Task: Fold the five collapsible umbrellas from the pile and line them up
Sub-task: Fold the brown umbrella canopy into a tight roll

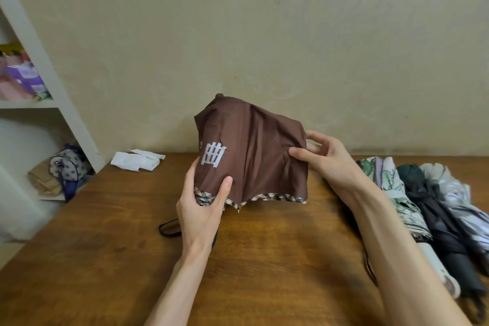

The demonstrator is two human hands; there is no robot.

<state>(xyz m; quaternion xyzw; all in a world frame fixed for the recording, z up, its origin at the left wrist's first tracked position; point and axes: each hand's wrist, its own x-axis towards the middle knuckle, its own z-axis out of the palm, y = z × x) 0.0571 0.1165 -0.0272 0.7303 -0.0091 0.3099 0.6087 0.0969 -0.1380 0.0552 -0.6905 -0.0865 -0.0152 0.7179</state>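
Observation:
A brown collapsible umbrella with a checked hem and a white printed mark is held upright above the wooden table. My left hand grips its lower left side near the hem. My right hand pinches the loose brown cloth at its right edge. The umbrella's dark wrist strap hangs behind my left wrist. On the table's right side lie a pale floral umbrella, a black umbrella and a white-grey umbrella, side by side.
A crumpled white paper lies at the table's far left, close to the beige wall. A white shelf unit stands at the left, holding coloured packets and a spotted bag.

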